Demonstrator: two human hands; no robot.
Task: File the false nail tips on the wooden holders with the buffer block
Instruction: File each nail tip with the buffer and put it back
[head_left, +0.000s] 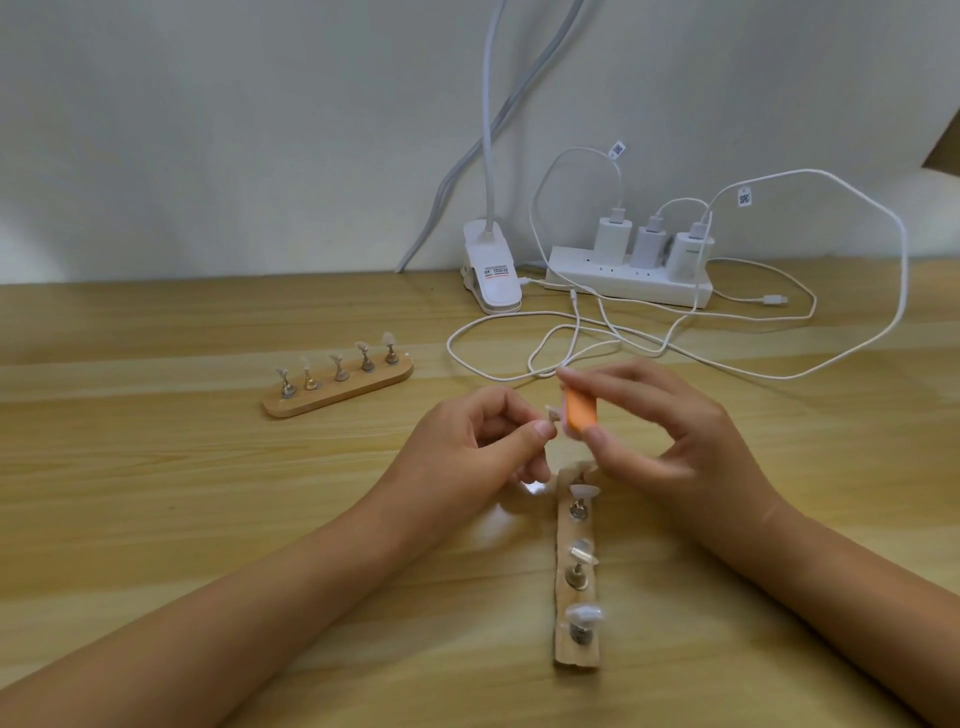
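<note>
Fingertips of left hand (467, 441) pinch nail tip (552, 414) (right hand (660, 431) grips buffer block (580, 410)).

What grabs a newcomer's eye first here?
The orange buffer block, pinched in the right hand at centre, beside a nail tip the left hand holds. One wooden holder lies below them, a second holder at left. White cables sprawl from the power strip behind.

the left hand (470, 441) pinched a nail tip (552, 414) against the orange buffer block (580, 412) gripped by the right hand (670, 431) (both above the near wooden holder (577, 577)); a second holder (337, 387) lay well apart on the table (156, 493).
</note>
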